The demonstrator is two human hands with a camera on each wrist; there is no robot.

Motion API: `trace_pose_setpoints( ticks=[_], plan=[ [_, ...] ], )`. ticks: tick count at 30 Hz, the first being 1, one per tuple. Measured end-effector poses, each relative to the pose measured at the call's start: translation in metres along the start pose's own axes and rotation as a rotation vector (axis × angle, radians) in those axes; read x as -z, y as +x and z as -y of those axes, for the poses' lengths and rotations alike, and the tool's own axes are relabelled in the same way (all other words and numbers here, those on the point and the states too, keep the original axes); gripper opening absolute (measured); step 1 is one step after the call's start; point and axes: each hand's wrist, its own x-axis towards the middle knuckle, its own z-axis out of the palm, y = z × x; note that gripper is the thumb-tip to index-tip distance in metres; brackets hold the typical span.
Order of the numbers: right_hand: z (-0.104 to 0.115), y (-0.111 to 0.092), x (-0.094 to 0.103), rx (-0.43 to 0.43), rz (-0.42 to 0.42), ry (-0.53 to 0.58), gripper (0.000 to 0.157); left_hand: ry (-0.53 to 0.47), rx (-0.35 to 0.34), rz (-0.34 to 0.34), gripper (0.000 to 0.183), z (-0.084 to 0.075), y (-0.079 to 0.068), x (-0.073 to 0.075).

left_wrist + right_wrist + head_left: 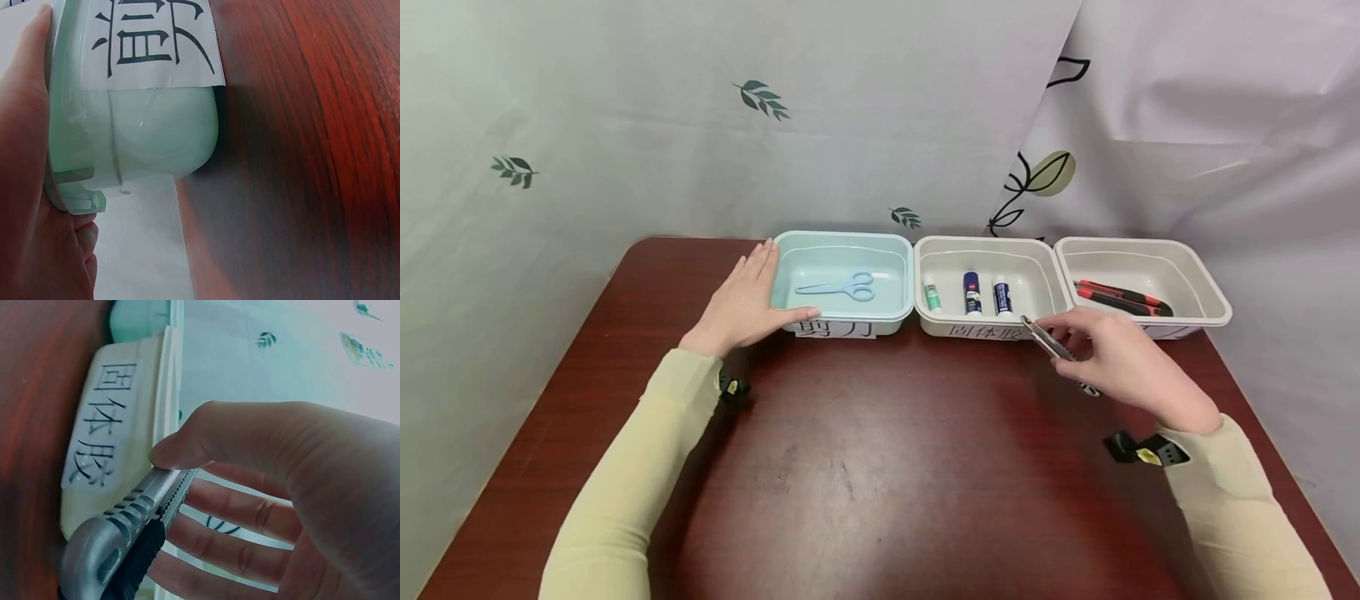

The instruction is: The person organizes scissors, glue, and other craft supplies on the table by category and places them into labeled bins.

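In the head view my left hand (pixel 741 304) rests on the left end of the pale blue bin (pixel 784 310), its fingers stretched along the side rim and its thumb along the front rim. Light blue scissors (pixel 842 288) lie in that bin. My right hand (pixel 1120 358) pinches a silver utility knife (pixel 1047 340) between thumb and fingers. The knife is tilted, with one end over the front rim of the middle cream bin (pixel 936 321). In the right wrist view, the knife's ridged grey body and black part (pixel 139 556) show below the thumb.
Several glue sticks (pixel 973 293) stand or lie in the middle bin. The right cream bin (pixel 1210 312) contains red and black utility knives (pixel 1123 300). Paper labels with characters (pixel 153 44) are on the bin fronts. The bins line the back of the dark red table (pixel 865 467), before a curtain (pixel 647 125).
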Motion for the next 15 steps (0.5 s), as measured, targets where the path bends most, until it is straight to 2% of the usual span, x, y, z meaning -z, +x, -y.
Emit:
trace_pose_setpoints(
  ticks=[15],
  plan=[
    [-0.014, -0.001, 0.028, -0.065, -0.116, 0.013, 0.051, -0.001, -0.006, -0.006, 0.125, 0.001, 0.0, -0.001]
  ],
)
